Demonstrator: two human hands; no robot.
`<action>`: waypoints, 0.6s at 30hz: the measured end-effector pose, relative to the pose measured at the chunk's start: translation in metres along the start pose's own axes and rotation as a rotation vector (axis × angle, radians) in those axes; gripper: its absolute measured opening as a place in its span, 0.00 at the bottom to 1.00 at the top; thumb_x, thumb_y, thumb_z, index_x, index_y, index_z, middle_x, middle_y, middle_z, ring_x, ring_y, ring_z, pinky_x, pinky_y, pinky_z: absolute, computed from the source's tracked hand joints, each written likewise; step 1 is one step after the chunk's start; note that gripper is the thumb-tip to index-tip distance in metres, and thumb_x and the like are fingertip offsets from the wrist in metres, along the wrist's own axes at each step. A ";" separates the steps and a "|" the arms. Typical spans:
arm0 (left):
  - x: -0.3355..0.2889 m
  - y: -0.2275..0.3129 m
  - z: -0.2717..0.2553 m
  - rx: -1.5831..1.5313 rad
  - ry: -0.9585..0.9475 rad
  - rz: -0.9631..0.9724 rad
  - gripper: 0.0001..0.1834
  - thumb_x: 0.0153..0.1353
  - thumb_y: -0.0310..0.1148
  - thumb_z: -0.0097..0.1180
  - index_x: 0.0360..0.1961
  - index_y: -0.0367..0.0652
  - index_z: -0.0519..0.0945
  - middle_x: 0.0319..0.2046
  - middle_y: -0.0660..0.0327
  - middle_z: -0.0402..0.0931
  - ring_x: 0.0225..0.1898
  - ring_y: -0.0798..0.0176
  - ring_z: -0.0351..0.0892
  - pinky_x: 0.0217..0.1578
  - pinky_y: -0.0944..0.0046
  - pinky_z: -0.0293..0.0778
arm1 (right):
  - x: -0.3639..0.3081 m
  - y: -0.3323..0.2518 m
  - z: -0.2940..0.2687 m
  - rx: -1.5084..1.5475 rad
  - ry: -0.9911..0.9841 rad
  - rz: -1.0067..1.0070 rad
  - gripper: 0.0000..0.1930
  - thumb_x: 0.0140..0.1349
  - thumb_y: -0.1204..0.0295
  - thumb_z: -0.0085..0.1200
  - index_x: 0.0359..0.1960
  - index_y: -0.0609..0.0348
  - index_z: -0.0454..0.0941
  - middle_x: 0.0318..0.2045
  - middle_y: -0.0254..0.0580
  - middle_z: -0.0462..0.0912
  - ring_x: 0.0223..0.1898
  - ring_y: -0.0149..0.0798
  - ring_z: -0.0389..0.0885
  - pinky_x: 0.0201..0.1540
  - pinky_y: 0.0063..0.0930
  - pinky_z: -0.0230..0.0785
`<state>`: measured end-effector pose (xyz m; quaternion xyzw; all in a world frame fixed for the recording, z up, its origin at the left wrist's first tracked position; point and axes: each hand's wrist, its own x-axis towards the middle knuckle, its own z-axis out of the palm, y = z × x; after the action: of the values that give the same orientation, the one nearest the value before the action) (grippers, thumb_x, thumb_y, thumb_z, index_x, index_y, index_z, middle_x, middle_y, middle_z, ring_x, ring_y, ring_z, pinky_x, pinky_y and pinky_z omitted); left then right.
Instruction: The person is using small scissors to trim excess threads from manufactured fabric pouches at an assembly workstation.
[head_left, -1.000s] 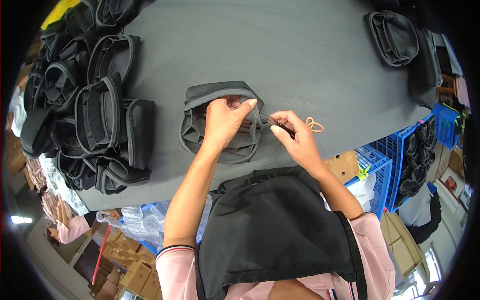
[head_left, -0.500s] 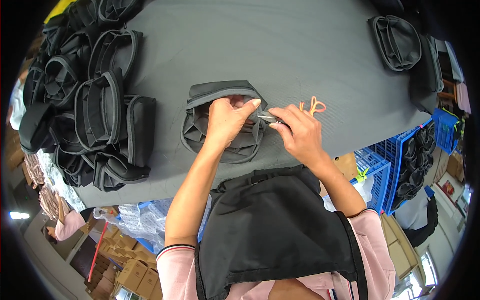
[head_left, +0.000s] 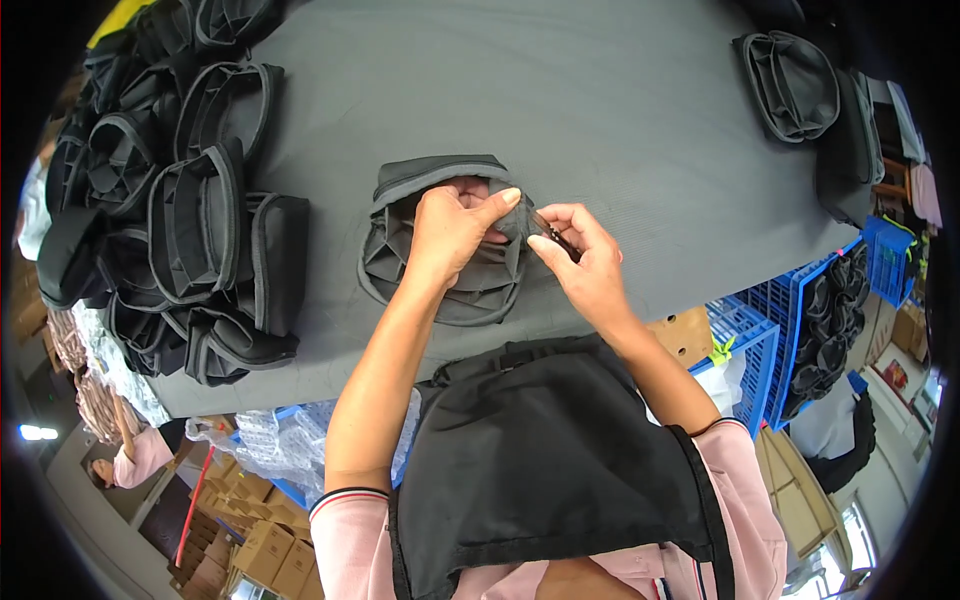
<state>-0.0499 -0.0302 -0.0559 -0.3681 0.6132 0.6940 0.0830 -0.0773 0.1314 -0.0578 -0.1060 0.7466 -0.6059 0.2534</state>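
Observation:
A black fabric pouch (head_left: pixel 385 250) with grey piping stands open on the table, its inner dividers showing. My left hand (head_left: pixel 447 228) reaches into its mouth and pinches the right side of the rim between thumb and fingers. Just right of that rim, my right hand (head_left: pixel 588 262) is closed around small dark thread snips (head_left: pixel 562 241). Their tip points toward the pouch edge near my left thumb. Whether the blades touch the fabric or a thread is too fine to tell.
Similar black pouches (head_left: pixel 195 225) are heaped on the left of the grey-covered table (head_left: pixel 620 90). Another pouch (head_left: pixel 790 88) lies at the far right. Blue crates (head_left: pixel 800 310) stand beyond the right edge. Clear plastic wrapping (head_left: pixel 275 440) and cardboard boxes (head_left: pixel 265 550) lie below the near edge.
My right hand has turned and drawn slightly left, and the snips' orange loops, visible before, are now mostly hidden. My left hand keeps its pinch; the pouch has shifted slightly up and left.

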 end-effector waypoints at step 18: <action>-0.040 0.009 -0.001 0.917 0.087 0.289 0.26 0.51 0.52 0.57 0.26 0.33 0.75 0.27 0.51 0.75 0.33 0.51 0.74 0.36 0.56 0.70 | 0.029 0.000 0.013 0.386 -0.077 0.321 0.06 0.53 0.76 0.57 0.25 0.62 0.72 0.21 0.26 0.72 0.24 0.17 0.64 0.25 0.14 0.58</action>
<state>-0.0255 -0.0201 -0.0240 -0.2332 0.9038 0.3405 0.1135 -0.0951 0.1066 -0.0666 0.0412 0.6140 -0.6850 0.3900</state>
